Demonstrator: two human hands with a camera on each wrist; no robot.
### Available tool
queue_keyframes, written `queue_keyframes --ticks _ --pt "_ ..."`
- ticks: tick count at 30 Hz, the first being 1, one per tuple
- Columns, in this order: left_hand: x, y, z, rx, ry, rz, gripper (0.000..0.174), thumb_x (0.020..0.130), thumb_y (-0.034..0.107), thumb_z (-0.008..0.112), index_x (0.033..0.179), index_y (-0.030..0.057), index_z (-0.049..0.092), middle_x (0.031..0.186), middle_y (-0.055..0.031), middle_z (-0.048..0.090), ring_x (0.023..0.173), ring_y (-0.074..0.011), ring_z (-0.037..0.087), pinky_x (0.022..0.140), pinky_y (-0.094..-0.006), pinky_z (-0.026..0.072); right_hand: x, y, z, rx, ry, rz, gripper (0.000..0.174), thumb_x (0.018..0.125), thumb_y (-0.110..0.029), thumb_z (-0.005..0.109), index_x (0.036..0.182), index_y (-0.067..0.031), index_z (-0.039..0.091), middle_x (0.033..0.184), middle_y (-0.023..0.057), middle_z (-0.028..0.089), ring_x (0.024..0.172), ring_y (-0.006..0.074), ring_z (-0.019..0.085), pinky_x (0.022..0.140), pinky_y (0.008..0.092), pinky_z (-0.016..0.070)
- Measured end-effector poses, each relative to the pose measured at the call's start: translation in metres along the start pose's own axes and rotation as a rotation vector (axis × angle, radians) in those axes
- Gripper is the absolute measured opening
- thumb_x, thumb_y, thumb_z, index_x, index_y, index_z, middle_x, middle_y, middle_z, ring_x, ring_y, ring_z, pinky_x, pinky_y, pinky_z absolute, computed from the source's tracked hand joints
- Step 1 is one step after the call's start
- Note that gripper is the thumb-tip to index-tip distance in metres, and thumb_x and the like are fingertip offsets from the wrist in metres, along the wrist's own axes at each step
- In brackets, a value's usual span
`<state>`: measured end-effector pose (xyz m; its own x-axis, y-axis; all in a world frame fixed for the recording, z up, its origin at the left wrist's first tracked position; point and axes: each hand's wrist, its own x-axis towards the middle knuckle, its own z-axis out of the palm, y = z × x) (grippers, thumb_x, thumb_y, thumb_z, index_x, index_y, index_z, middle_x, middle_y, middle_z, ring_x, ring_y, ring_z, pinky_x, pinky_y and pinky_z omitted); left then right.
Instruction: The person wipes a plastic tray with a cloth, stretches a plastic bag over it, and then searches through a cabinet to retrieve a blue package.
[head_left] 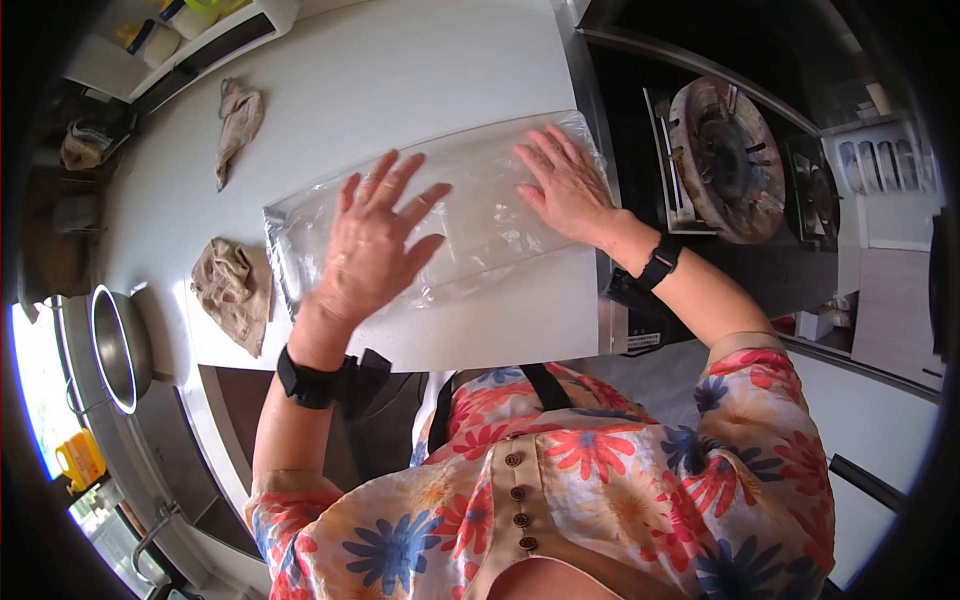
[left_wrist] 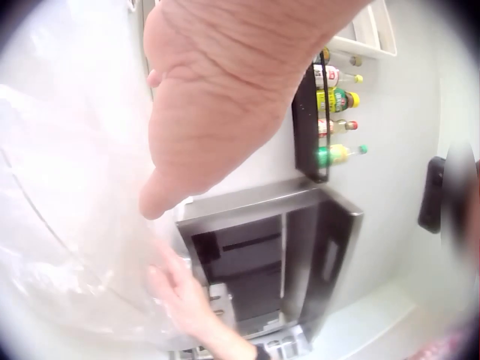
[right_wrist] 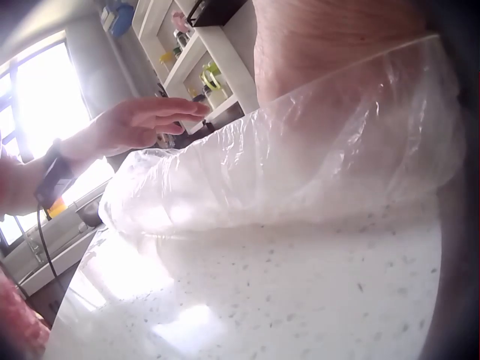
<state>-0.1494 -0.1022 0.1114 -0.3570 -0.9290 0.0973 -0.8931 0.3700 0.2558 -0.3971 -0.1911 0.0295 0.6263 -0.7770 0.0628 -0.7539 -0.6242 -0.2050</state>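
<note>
A wide piece of clear, crinkled plastic [head_left: 480, 225], like a large bag laid flat, spreads across the white counter. My left hand [head_left: 375, 245] is held over its left part, fingers spread and nothing in them. Over the right end is my right hand [head_left: 570, 195], palm down with the fingers extended. In the right wrist view the near side of the plastic [right_wrist: 300, 165] puffs up off the counter, and the left hand [right_wrist: 142, 124] shows above the plastic. The left wrist view has the left palm [left_wrist: 217, 97] close up, with the right hand [left_wrist: 180, 292] farther off beside the plastic.
A crumpled brown cloth [head_left: 232, 290] lies left of the plastic, and another cloth [head_left: 238, 125] farther back. A gas burner [head_left: 728, 160] is on the right. To the left stands a metal basin [head_left: 120, 350]. Bottles [left_wrist: 334, 101] line a rack by the wall.
</note>
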Motion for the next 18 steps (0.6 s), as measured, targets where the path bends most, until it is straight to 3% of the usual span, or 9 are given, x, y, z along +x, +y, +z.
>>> queue_keyframes --ticks 4,8,10,11,14,15,18 --pt "0.002 0.017 0.03 -0.048 -0.081 0.071 0.04 0.078 0.025 0.066 0.117 0.0219 0.059 0.138 -0.0094 0.037 0.131 -0.0304 0.029 0.104 -0.0506 0.0261 0.002 0.003 -0.001 0.043 0.008 -0.01 0.05 0.085 -0.028 0.056 0.127 -0.0051 0.044 0.136 0.0172 0.037 0.13 0.0344 0.027 0.105 0.0432 0.0257" --pt "0.002 0.013 0.058 -0.07 -0.153 -0.007 0.037 0.078 0.026 0.065 0.114 0.0219 0.06 0.138 -0.0094 0.037 0.13 -0.031 0.029 0.103 -0.0504 0.0264 0.008 0.005 -0.021 0.148 0.018 -0.042 0.054 0.077 -0.024 0.067 0.124 -0.004 0.047 0.131 0.019 0.043 0.124 0.0355 0.037 0.103 0.0401 0.0321" --pt "0.002 0.01 0.062 -0.119 -0.135 -0.006 0.036 0.078 0.025 0.065 0.113 0.0204 0.061 0.137 -0.01 0.037 0.13 -0.0317 0.029 0.102 -0.0489 0.0275 0.013 0.008 -0.037 0.434 -0.04 0.019 0.05 0.076 -0.018 0.068 0.121 -0.005 0.05 0.129 0.0166 0.045 0.121 0.0309 0.044 0.099 0.035 0.0368" --pt "0.003 0.009 0.062 -0.117 -0.133 -0.015 0.036 0.078 0.025 0.065 0.113 0.0204 0.061 0.137 -0.01 0.037 0.13 -0.0317 0.029 0.102 -0.0489 0.0275 0.016 0.009 -0.043 0.407 0.057 -0.041 0.042 0.077 -0.013 0.067 0.116 -0.0039 0.054 0.122 0.0148 0.053 0.11 0.0292 0.053 0.092 0.0314 0.0426" --pt "0.004 0.008 0.06 -0.152 -0.12 -0.009 0.036 0.078 0.025 0.065 0.113 0.0186 0.061 0.137 -0.0106 0.038 0.13 -0.0323 0.03 0.102 -0.0476 0.0287 0.017 -0.004 -0.071 0.521 0.137 0.007 0.034 0.077 -0.012 0.065 0.109 -0.0026 0.058 0.109 0.0156 0.06 0.101 0.0294 0.057 0.086 0.0331 0.0459" --pt "0.003 0.01 0.058 -0.168 -0.088 -0.008 0.036 0.078 0.024 0.066 0.113 0.0179 0.061 0.136 -0.0112 0.039 0.129 -0.0326 0.031 0.102 -0.0471 0.0295 0.016 -0.008 -0.073 0.562 0.162 -0.005 0.029 0.079 -0.009 0.063 0.106 -0.0022 0.059 0.098 0.0122 0.064 0.088 0.0233 0.062 0.076 0.0299 0.0491" --pt "-0.001 0.012 0.037 -0.213 0.01 -0.003 0.036 0.078 0.022 0.066 0.112 0.0173 0.061 0.134 -0.012 0.042 0.127 -0.0334 0.034 0.101 -0.0468 0.031 0.008 -0.018 -0.076 0.746 -0.003 0.127 0.027 0.081 -0.01 0.062 0.106 -0.001 0.059 0.09 0.0093 0.065 0.078 0.0162 0.063 0.068 0.0261 0.0497"
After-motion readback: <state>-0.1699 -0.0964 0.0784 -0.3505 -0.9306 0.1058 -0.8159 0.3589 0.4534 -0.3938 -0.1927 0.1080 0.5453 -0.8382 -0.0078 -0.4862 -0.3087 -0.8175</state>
